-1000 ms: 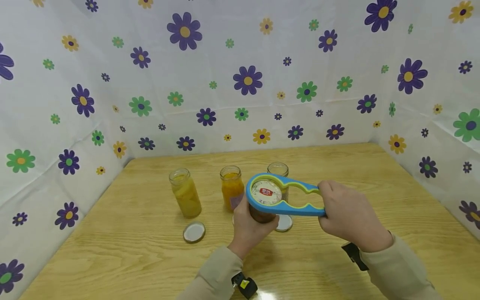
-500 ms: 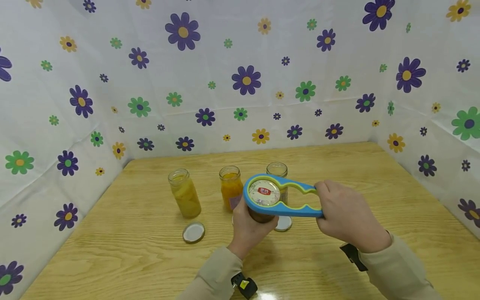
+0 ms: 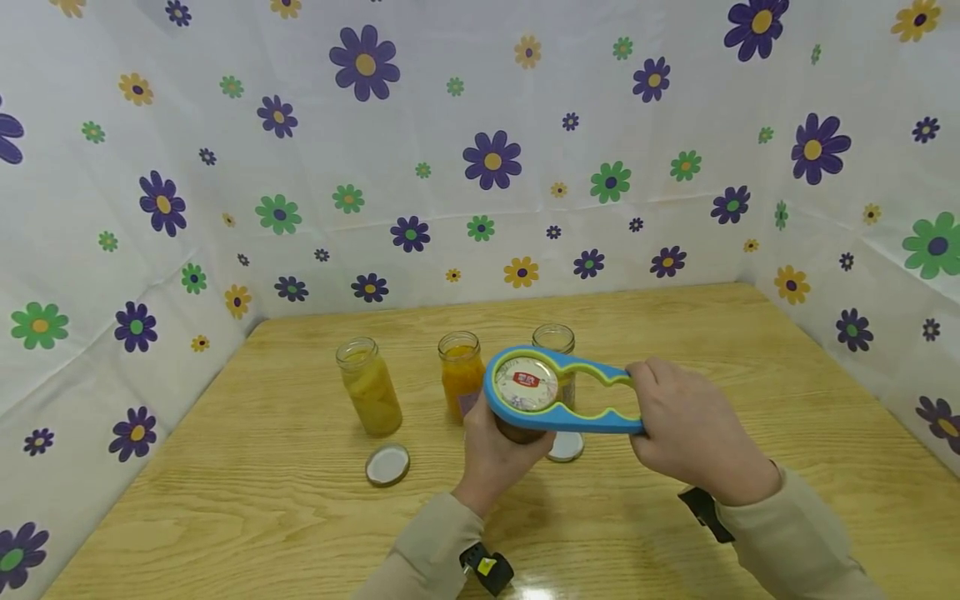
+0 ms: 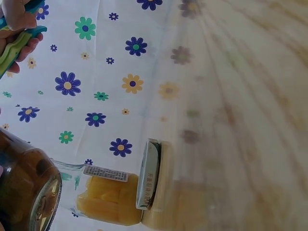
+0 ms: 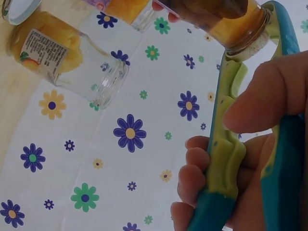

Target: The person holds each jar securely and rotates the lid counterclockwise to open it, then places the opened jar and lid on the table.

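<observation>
My left hand grips a glass jar with dark brown contents, held above the table. Around its pale printed lid sits the round end of a blue and lime-green jar opener. At the opener's far end, my right hand has its fingers curled round both handles, as the right wrist view also shows. Much of the held jar is hidden by the opener and my left hand in the head view.
Three lidless jars stand behind: a yellow fruit jar on the left, an orange one in the middle, and another jar partly behind the opener. Upturned lids lie on the wooden table. Flowered cloth encloses the back and sides.
The opener, the held jar and both hands have shifted very slightly left in the head view. Both grips stay the same, and the standing jars and lids keep their places.
</observation>
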Available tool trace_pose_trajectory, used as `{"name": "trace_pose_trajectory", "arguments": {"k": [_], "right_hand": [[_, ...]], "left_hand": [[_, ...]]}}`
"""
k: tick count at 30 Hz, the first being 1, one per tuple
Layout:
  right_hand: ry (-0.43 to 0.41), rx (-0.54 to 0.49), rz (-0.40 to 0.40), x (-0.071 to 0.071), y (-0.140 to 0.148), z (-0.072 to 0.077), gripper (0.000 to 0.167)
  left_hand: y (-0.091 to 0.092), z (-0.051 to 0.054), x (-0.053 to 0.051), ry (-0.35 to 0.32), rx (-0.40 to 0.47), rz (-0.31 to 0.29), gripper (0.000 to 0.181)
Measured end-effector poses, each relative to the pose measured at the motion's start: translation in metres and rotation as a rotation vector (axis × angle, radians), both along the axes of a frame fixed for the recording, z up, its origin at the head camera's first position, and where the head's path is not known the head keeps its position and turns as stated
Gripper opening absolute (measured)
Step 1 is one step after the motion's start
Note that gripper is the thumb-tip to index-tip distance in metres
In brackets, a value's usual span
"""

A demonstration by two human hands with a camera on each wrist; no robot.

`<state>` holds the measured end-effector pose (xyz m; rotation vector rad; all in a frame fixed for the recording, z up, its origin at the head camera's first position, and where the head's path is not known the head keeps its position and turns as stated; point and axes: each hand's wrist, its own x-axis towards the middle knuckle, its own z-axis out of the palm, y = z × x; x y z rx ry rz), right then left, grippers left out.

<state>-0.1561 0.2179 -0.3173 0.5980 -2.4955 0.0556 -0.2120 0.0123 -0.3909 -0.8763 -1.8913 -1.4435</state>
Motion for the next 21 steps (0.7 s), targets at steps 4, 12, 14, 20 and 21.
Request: {"name": "trace_pose_trajectory", "arguments": {"k": [4, 12, 14, 20, 21], "right_hand": [[0.016, -0.007, 0.011, -0.0011, -0.0006, -0.0008, 0.035], [0.028, -0.004, 0.008, -0.0009, -0.0010, -0.0014, 0.041], [0.033, 0.001, 0.002, -0.0006, -0.0010, -0.0019, 0.041], [0.025, 0.008, -0.014, -0.0001, -0.0010, -0.0030, 0.043], [0.022, 0.007, -0.015, 0.0000, -0.0010, -0.0031, 0.043]], "left_hand": [[-0.0006, 0.0012, -0.0020, 0.027, 0.009, -0.011, 0.068], [-0.0012, 0.0063, -0.0016, 0.013, 0.013, -0.027, 0.069], [-0.0014, 0.0072, -0.0008, 0.011, 0.012, -0.029, 0.068], [-0.0017, 0.0064, 0.0000, 0.000, 0.002, -0.031, 0.067], [-0.0017, 0.0063, 0.0002, -0.001, -0.003, -0.028, 0.067]]}}
